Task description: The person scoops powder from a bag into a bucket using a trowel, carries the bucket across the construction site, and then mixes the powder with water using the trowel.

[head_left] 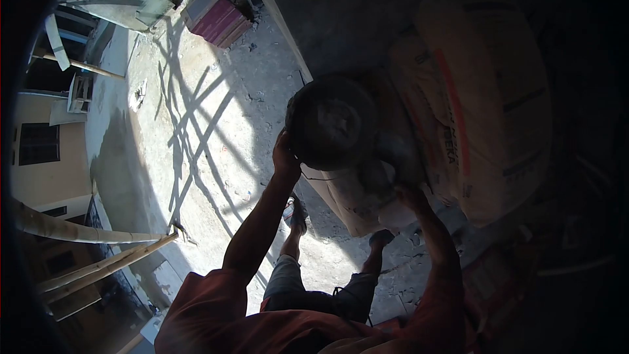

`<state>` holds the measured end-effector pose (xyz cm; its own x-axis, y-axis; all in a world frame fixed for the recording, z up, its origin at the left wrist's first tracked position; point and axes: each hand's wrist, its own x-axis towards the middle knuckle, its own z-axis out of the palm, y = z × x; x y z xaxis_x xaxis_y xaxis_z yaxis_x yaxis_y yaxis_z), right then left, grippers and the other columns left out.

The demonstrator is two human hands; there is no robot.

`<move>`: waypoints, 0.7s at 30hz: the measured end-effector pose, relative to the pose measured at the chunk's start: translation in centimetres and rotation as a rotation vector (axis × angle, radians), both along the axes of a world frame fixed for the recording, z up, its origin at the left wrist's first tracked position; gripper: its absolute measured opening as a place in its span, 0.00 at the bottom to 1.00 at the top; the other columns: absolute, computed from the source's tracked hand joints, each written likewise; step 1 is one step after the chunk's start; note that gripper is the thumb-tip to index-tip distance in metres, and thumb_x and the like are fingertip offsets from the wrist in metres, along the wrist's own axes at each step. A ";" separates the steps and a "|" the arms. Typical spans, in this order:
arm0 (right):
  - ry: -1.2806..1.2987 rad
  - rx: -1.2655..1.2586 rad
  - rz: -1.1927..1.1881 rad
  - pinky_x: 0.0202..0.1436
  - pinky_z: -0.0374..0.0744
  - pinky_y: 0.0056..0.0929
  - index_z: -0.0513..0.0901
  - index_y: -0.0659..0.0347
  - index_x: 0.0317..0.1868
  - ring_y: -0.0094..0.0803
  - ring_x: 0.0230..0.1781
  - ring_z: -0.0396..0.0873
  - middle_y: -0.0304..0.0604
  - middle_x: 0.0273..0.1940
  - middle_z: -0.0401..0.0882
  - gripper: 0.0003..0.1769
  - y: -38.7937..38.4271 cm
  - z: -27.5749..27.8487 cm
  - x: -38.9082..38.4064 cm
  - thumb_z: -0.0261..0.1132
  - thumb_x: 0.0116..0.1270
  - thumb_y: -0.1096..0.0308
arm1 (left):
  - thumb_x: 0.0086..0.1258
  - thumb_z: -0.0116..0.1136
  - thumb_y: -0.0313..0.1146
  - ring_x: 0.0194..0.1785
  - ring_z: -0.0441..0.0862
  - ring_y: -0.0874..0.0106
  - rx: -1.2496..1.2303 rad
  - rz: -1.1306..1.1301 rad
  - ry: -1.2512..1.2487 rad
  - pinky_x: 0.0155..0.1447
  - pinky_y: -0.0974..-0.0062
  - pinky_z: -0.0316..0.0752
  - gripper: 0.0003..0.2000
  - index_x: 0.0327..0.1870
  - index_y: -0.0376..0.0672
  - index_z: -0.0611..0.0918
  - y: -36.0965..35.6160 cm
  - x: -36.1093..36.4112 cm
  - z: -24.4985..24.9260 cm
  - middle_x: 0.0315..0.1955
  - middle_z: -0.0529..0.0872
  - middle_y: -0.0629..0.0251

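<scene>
The round, dark bucket (332,121) is held at its near-left side by the left hand (287,158); the right hand (411,196) is placed farther off, near the tan paper sack (346,206), its grip hard to tell.

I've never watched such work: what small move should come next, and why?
Perhaps steady the dark bucket with the left hand: that hand is at one side of its rim, while the right hand is away from it, beside the sacks.
</scene>
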<state>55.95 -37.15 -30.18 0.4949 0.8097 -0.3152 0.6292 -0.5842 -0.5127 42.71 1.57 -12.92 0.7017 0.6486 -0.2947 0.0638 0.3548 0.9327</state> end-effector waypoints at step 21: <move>0.720 -0.036 -0.372 0.21 0.72 0.27 0.79 0.58 0.51 0.25 0.17 0.73 0.39 0.25 0.78 0.19 1.5 7.0 -1.7 0.57 0.66 0.56 | 0.70 0.36 0.36 0.48 0.74 0.74 -0.064 0.029 0.010 0.46 0.77 0.73 0.16 0.51 0.42 0.74 0.0 0.1 -0.5 0.45 0.76 0.68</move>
